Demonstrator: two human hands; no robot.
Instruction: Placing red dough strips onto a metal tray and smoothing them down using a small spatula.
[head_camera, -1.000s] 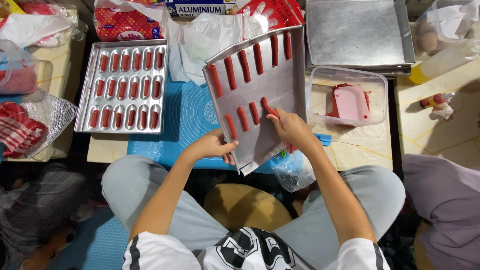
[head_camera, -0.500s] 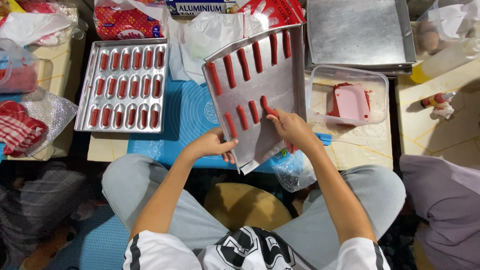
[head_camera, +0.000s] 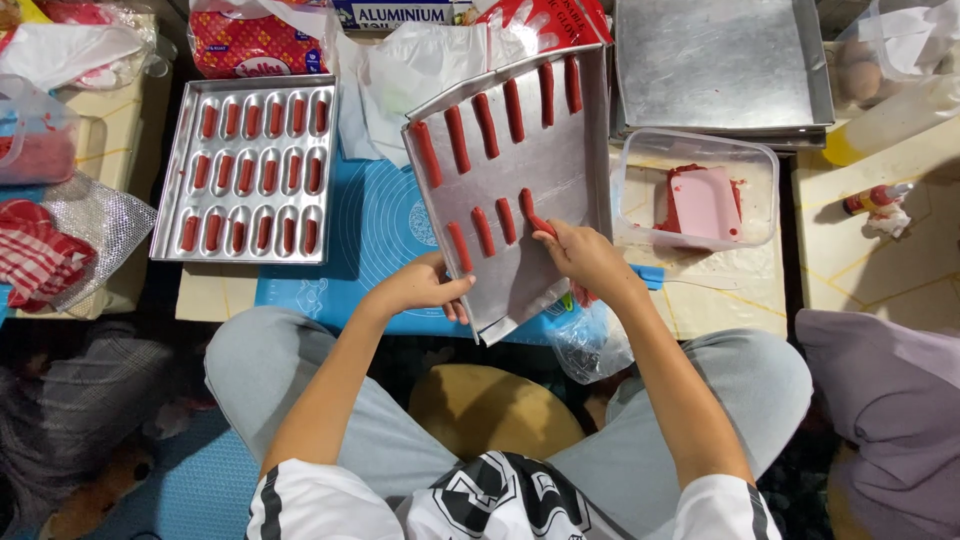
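A tilted metal baking tray (head_camera: 560, 160) carries two rows of red dough sticks (head_camera: 486, 118). My right hand (head_camera: 583, 255) presses a red dough stick (head_camera: 530, 208) onto the tray at the right end of the nearer row. My left hand (head_camera: 420, 286) grips the tray's near left edge, thumb on top. The tray's near corner hangs over the table edge above my lap.
A metal mould tray (head_camera: 250, 165) with red-filled slots lies at the left on a blue mat (head_camera: 370, 230). A clear plastic box (head_camera: 700, 190) with pink dough stands at the right, a square metal pan (head_camera: 720, 65) behind it. Bags and packets crowd the back.
The right hand has shifted slightly along the red stick. The tray and the left hand stay where they were.
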